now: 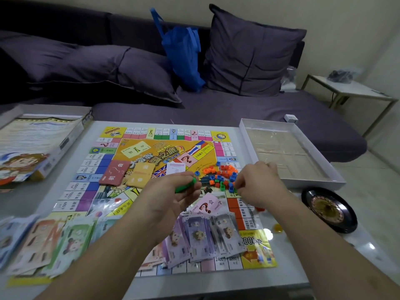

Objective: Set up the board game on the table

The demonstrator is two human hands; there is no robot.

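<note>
A colourful game board lies flat on the white table. A pile of small orange, blue, red and green plastic cubes sits right of the board's middle. My left hand grips a stack of green pieces beside the pile. My right hand has its fingers curled at the pile's right edge, pinching a small blue cube. A red card deck and an orange card deck lie on the board. Purple play money is fanned near the front edge.
The box lid rests at the left, the open box tray at the right. A black roulette wheel sits front right. More banknotes are spread front left. A dark sofa with cushions and a blue bag stands behind.
</note>
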